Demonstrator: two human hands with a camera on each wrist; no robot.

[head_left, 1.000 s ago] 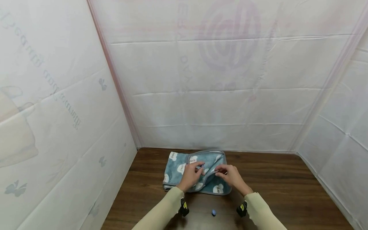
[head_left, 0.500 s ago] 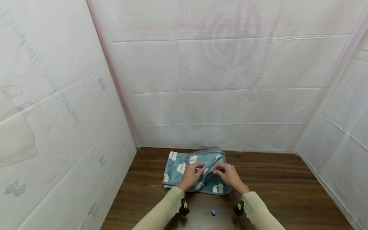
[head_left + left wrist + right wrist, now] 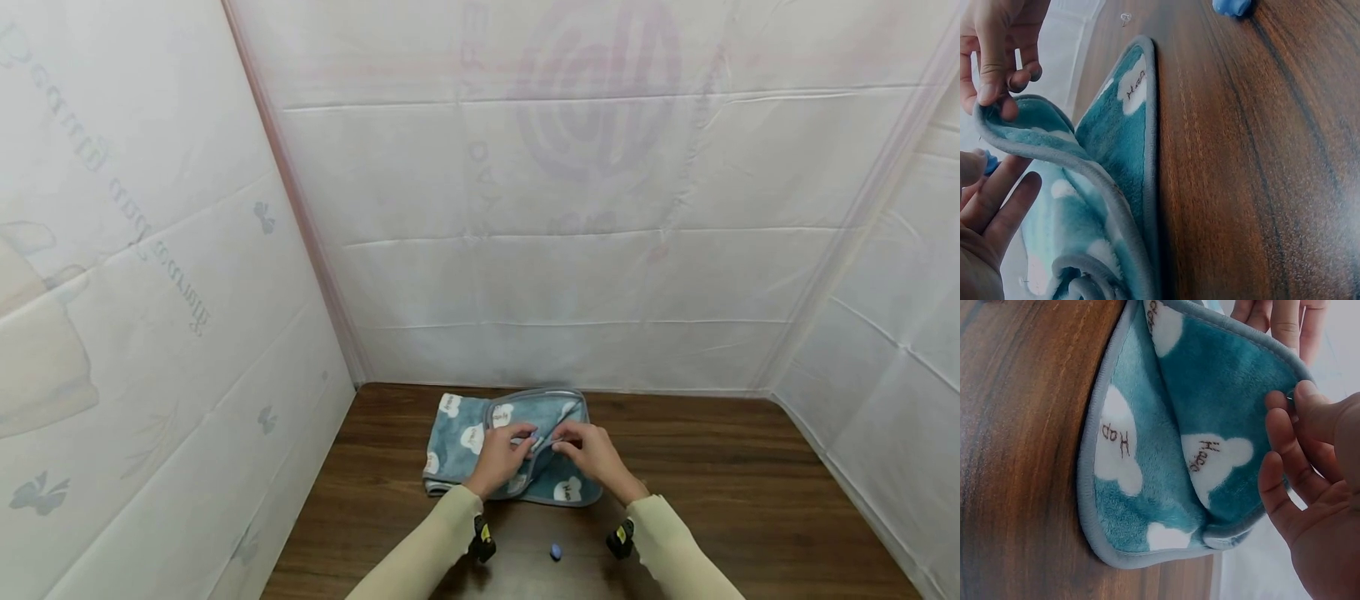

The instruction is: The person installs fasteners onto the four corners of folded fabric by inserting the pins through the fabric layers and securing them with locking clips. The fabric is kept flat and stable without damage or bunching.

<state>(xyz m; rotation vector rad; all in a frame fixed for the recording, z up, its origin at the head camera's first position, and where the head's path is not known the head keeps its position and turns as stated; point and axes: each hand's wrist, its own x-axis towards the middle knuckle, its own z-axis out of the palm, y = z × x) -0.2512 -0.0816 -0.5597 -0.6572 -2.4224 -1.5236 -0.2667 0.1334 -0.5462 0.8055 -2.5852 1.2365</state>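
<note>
A teal cloth (image 3: 459, 433) with white printed patches and grey edging lies folded on the table. My left hand (image 3: 500, 457) is over its middle; in the left wrist view a small blue object (image 3: 990, 162) is pinched between thumb and finger of that left hand (image 3: 988, 219), beside the cloth's edge. My right hand (image 3: 596, 455) pinches the grey edging and holds a flap raised. In the right wrist view, thumb and fingertips of the right hand (image 3: 1316, 456) meet at the edge of the cloth (image 3: 1141, 450).
A small blue piece (image 3: 556, 552) lies on the brown wooden table (image 3: 712, 467), nearer the front edge than the cloth and between the forearms. White printed sheets (image 3: 562, 275) rise behind the table and on both sides.
My right hand has shifted slightly left, toward my left hand, with the pinched edging moving along. My left hand has barely moved and keeps its pinch.
</note>
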